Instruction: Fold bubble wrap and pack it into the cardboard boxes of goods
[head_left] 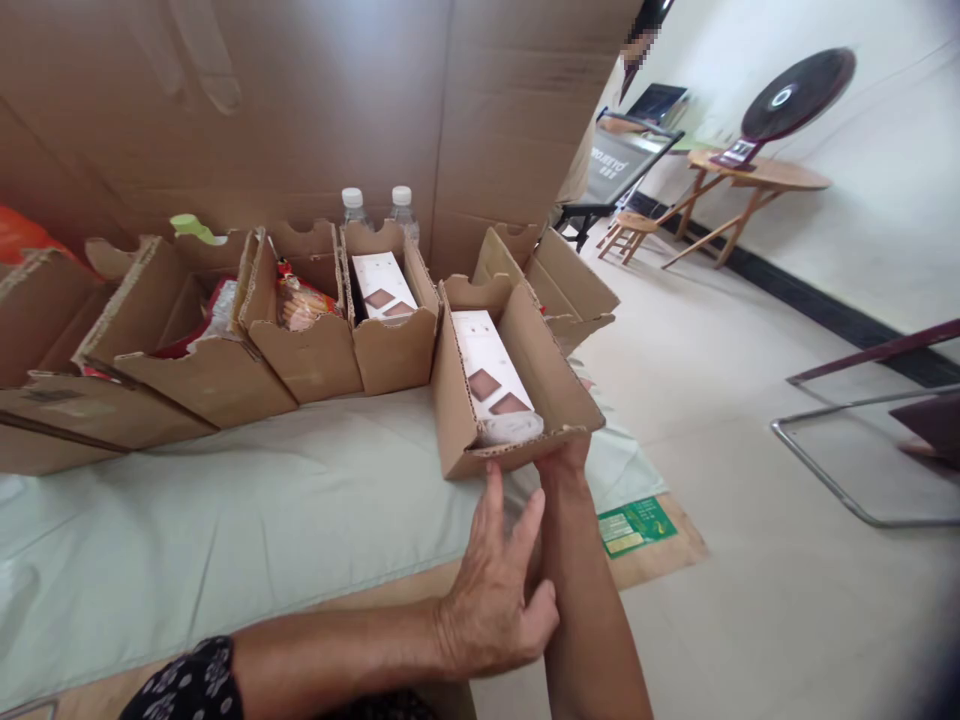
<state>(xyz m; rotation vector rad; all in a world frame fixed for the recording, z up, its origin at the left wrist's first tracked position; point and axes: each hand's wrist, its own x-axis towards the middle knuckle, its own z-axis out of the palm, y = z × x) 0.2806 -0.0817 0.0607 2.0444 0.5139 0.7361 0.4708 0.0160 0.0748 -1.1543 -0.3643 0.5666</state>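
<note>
An open-topped cardboard box (pixel 517 455) stands out in front of the row, tilted a little. Inside it lie a white carton (pixel 487 355) with brown diamond shapes and a clear plastic-wrapped item (pixel 511 428). My right hand (pixel 564 455) grips this box at its lower front right corner; the fingers are hidden under and behind the cardboard. My left hand (pixel 502 590) is open below the box front, fingers apart, with one fingertip at the front panel. It holds nothing. Left of this box, a similar box (pixel 394 355) carries another white carton (pixel 382 285).
More cardboard boxes (pixel 307 360) line the cloth-covered table (pixel 322 480), one with a food packet (pixel 300 300). Two capped bottles (pixel 403 205) stand behind, before a tall cardboard panel (pixel 337 100). Rightward are a metal-framed chair (pixel 825 490), a wooden table (pixel 780 175) with a fan (pixel 799 95), and a person (pixel 637 50).
</note>
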